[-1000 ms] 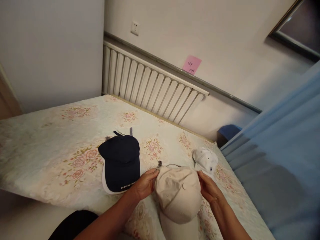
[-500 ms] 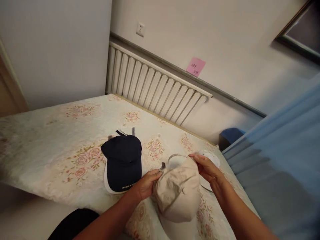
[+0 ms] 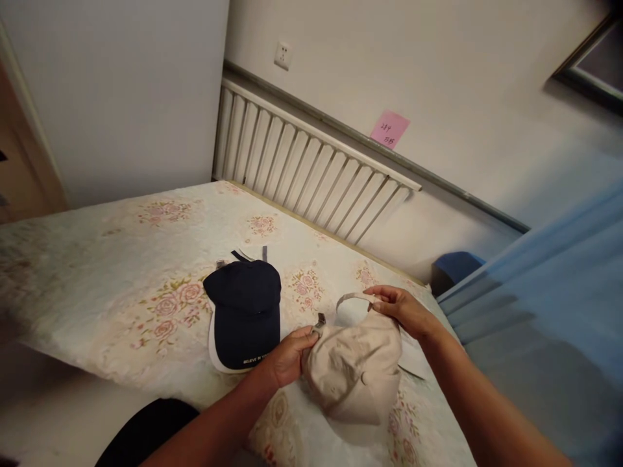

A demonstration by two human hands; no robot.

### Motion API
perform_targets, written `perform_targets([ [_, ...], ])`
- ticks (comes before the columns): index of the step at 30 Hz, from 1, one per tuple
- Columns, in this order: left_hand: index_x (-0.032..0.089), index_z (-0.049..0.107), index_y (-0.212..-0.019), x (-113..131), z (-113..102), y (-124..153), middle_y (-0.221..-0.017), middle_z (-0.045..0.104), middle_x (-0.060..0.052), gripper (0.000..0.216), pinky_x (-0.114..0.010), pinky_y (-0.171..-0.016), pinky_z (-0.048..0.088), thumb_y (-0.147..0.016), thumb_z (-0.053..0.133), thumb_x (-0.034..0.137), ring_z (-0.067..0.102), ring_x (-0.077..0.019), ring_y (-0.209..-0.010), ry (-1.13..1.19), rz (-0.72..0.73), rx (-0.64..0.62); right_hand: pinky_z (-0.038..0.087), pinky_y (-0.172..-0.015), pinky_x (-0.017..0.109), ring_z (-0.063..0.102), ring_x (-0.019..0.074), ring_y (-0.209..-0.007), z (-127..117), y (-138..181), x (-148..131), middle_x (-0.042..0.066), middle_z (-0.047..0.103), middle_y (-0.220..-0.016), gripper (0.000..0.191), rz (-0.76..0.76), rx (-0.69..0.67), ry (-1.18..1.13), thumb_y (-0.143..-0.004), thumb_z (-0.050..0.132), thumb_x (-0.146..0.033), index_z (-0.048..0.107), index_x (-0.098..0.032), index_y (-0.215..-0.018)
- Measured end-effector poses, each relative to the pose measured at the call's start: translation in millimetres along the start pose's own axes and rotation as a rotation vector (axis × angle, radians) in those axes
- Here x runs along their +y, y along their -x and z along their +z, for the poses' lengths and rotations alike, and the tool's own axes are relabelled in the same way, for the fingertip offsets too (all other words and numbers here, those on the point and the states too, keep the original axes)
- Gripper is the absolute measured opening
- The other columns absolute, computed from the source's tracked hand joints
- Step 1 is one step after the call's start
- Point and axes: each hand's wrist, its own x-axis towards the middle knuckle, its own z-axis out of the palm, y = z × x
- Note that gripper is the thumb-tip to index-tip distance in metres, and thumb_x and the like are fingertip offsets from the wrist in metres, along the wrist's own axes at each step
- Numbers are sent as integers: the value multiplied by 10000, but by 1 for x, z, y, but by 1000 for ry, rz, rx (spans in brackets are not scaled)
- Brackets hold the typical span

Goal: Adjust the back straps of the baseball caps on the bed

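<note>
A beige cap (image 3: 357,370) lies crown-up near the front right corner of a floral bedspread (image 3: 121,285). My left hand (image 3: 291,355) is closed on the cap's left rear edge, beside a small metal buckle. My right hand (image 3: 402,310) pinches the cap's thin adjustment strap (image 3: 351,298) and holds it in a raised loop behind the crown. A navy cap (image 3: 244,310) with a white-edged brim rests just left of my left hand. A white cap lies mostly hidden behind my right hand.
A white slatted radiator (image 3: 311,168) runs along the far wall under a pink sticky note (image 3: 390,130). A blue bin (image 3: 457,267) stands past the bed's corner. Blue fabric (image 3: 549,311) fills the right side. A dark rounded shape (image 3: 150,431) sits at the bottom left.
My right hand left the cap's right side, moved behind the crown and pulled the strap up into a loop. The cap has turned slightly. My left hand keeps its grip.
</note>
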Motion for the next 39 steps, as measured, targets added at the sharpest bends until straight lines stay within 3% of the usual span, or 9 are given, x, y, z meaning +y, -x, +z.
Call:
perform_targets([
  [5, 138, 652, -923, -5, -2, -1, -856, 677, -61, 246, -279, -763, 422, -728, 725, 269, 620, -153, -758, 6, 9, -37, 409, -621, 256, 538, 120, -648, 9, -4, -37, -24, 623, -753, 289, -139, -4, 347, -666, 667, -296, 667, -202, -939],
  [10, 150, 643, -984, -16, 0, -1, -933, 669, -86, 268, -322, -849, 410, -756, 695, 280, 624, -191, -880, -7, 19, -145, 384, -638, 275, 535, 149, -653, 33, -3, -65, 15, 644, -718, 234, -377, 36, 1007, -781, 501, -202, 682, -220, -929],
  [13, 158, 640, -1001, -20, 0, -2, -965, 660, -88, 267, -335, -867, 401, -766, 678, 279, 613, -202, -923, -41, 40, -184, 380, -719, 294, 565, 180, -745, 51, 0, -69, 56, 677, -776, 226, -508, 46, 1266, -814, 479, -168, 679, -222, -901],
  [16, 158, 634, -1001, -21, -2, -3, -944, 654, -76, 280, -324, -837, 402, -748, 683, 267, 611, -186, -868, -91, 54, -158, 372, -756, 294, 569, 188, -789, 59, -1, -60, 61, 683, -792, 199, -538, -33, 1347, -823, 481, -170, 671, -214, -864],
  [23, 145, 633, -991, -16, -5, -4, -885, 642, -42, 303, -262, -740, 386, -703, 657, 236, 557, -148, -796, -346, 37, -100, 364, -640, 253, 566, 149, -694, 39, 7, -12, 25, 666, -750, 216, -212, -72, 1080, -722, 452, -110, 640, -200, -778],
  [27, 138, 640, -881, -16, -2, -1, -779, 605, -5, 219, -226, -652, 336, -695, 648, 254, 498, -110, -691, -505, 13, -45, 329, -563, 245, 493, 130, -613, 33, 26, 24, -21, 570, -623, 57, -88, -52, 837, -685, 528, -185, 521, -201, -631],
  [30, 135, 612, -796, -20, 0, 1, -680, 537, 24, 236, -220, -594, 282, -705, 669, 346, 424, -83, -606, -579, -28, -2, 328, -537, 247, 485, 123, -551, 39, 40, 53, -42, 527, -542, 139, 29, -52, 591, -674, 551, -227, 444, -216, -586],
  [34, 140, 561, -731, -24, 3, 1, -641, 480, 38, 336, -222, -575, 259, -725, 652, 463, 382, -79, -585, -641, -21, 15, 392, -584, 256, 573, 137, -565, 52, 49, 79, -29, 624, -575, 62, 144, -107, 245, -642, 511, -166, 485, -219, -663],
  [39, 143, 537, -707, -22, 4, 0, -620, 429, 47, 335, -226, -552, 226, -745, 630, 463, 337, -75, -577, -728, 16, 43, 355, -541, 228, 500, 101, -509, 63, 45, 84, -45, 599, -555, 87, 148, -86, 202, -635, 566, -159, 571, -197, -714],
])
